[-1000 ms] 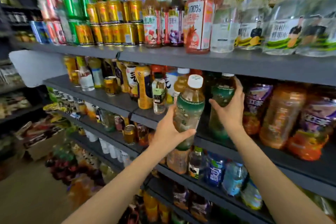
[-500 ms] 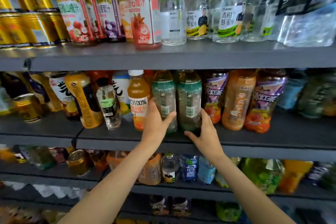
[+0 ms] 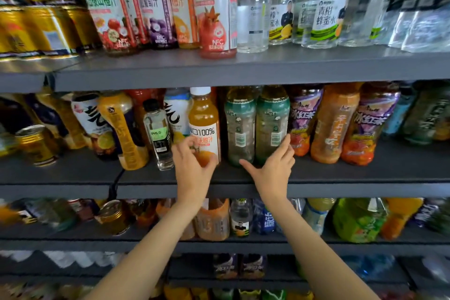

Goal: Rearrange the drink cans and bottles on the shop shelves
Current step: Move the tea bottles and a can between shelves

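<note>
Left hand (image 3: 192, 168) grasping orange juice bottle (image 3: 204, 119); right hand (image 3: 272, 168) released, touching green tea bottle (image 3: 272, 119).

Left hand (image 3: 194, 168) moved off green tea bottle (image 3: 239, 126) onto orange juice bottle (image 3: 204, 126), right hand (image 3: 274, 168) opened beside second green bottle (image 3: 272, 124)

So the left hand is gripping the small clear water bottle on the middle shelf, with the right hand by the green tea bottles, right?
Not quite. The head view shows the left hand gripping the orange juice bottle, not the small clear water bottle beside it. The right hand is by the green tea bottles.
</note>
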